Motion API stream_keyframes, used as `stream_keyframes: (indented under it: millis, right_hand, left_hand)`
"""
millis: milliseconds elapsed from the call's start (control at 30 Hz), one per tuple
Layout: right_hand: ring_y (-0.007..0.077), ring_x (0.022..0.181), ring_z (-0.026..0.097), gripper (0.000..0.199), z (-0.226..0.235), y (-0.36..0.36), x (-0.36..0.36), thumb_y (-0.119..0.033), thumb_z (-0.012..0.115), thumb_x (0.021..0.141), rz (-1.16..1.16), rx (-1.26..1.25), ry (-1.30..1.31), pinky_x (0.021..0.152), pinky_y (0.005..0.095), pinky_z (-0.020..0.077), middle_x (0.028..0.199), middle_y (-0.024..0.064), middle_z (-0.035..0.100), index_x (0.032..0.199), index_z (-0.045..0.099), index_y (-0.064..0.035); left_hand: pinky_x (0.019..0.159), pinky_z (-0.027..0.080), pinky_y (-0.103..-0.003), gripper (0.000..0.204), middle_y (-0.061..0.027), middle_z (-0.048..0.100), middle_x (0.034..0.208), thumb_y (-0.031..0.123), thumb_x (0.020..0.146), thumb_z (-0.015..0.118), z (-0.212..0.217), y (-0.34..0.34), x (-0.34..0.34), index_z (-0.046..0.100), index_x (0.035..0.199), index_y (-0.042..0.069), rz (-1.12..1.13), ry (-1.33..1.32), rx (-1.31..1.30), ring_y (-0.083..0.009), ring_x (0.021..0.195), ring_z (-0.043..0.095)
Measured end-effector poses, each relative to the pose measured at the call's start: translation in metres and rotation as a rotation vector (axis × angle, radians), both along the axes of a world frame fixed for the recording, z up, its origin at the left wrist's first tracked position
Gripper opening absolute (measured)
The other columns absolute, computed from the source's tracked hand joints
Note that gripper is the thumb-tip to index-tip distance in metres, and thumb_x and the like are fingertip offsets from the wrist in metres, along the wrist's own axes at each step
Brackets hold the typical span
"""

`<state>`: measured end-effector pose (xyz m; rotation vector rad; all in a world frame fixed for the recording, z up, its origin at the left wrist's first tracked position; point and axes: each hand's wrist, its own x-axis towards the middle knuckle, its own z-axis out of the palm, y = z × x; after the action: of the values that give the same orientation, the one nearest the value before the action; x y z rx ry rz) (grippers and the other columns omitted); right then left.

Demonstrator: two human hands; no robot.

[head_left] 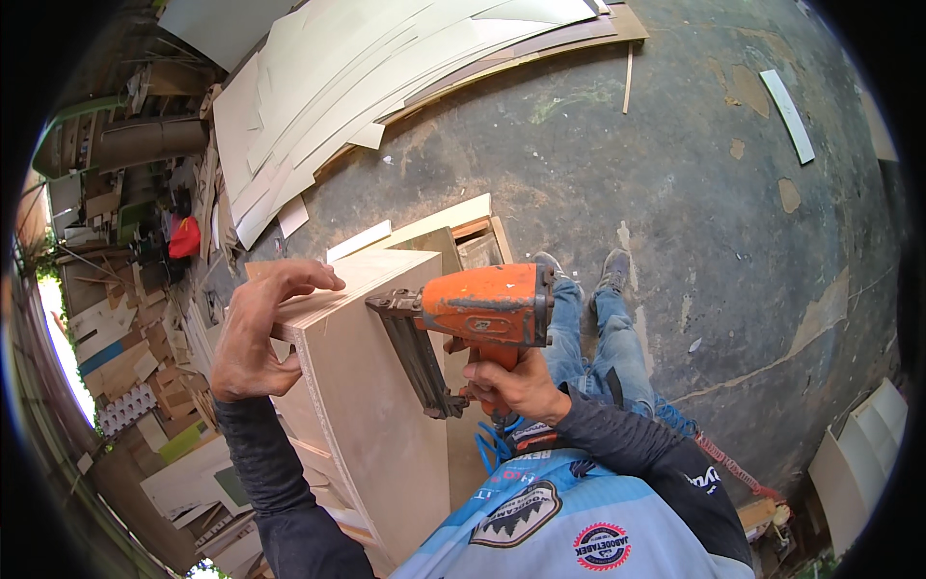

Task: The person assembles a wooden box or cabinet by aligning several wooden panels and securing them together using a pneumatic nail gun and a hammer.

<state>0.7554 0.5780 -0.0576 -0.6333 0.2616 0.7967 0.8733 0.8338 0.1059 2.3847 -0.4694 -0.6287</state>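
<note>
My right hand (526,388) is wrapped round the handle of an orange pneumatic nail gun (482,301) with worn paint and a dark, slanting magazine. The gun's nose points left and lies at the upper edge of a pale plywood box (381,405); whether it touches the wood I cannot tell. At the box's far left corner, my left hand (249,333) grips the panel edge, fingers curled over the top and thumb below. Under the gun's handle shows part of a blue air hose (492,448).
Stacked pale sheets (347,87) lie on the grey floor (675,193) ahead. Wood offcuts (145,367) pile up at the left. A white strip (787,118) lies far right, and a red coiled hose (728,459) runs behind my right arm. Pale panels (863,454) stand lower right.
</note>
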Motion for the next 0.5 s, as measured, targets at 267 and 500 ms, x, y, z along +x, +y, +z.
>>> stream_keyframes:
  millis: [267,500]
  right_hand:
    - [0.0062,0.052,0.048,0.031,-0.0010,-0.0003,0.0004,-0.003,0.062,0.094,0.020,-0.019,0.006,0.056,0.0277,0.0532,0.074,0.0018,0.055,0.124,0.058,0.0026]
    - [0.0073,0.051,0.044,0.030,-0.0069,0.0010,-0.0020,0.000,0.061,0.093,-0.039,0.045,0.042,0.053,0.0291,0.0464,0.071,0.0018,0.053,0.122,0.056,0.0019]
  left_hand:
    - [0.102,0.053,-0.043,0.055,-0.0155,0.065,0.114,0.000,0.064,0.071,-0.0012,-0.0009,0.0000,0.058,0.118,-0.001,0.020,0.008,-0.032,-0.0280,0.109,0.066]
    - [0.103,0.052,-0.044,0.052,-0.0147,0.065,0.113,0.004,0.067,0.077,-0.0005,-0.0001,-0.0006,0.059,0.115,-0.001,0.052,0.036,-0.038,-0.0285,0.115,0.063]
